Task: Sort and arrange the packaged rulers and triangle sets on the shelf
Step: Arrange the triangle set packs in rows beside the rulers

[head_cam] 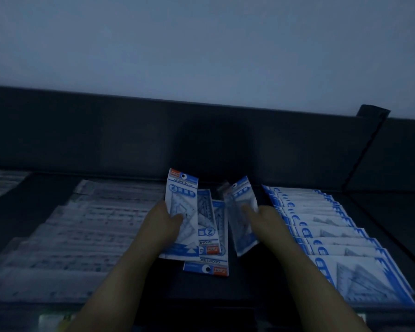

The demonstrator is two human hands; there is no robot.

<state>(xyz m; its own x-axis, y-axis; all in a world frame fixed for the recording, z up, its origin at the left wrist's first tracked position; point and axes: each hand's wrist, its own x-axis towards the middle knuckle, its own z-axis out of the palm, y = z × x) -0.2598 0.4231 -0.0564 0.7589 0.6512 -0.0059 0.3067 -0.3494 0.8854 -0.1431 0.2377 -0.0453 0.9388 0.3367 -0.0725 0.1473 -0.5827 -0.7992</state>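
At the middle of the dark, matte shelf, your left hand pinches a glossy blue-and-white plastic packet of clear triangles, thumb across its face, holding it nearly upright. Your right hand grips a second, blurred packet, tilted just beside it. Two like packets lie flat between them. Overlapping rows flank you: translucent ruler sleeves left, triangle sets right.

Pale blank wall in dim light, small dark bracket jutting up against it, upper right
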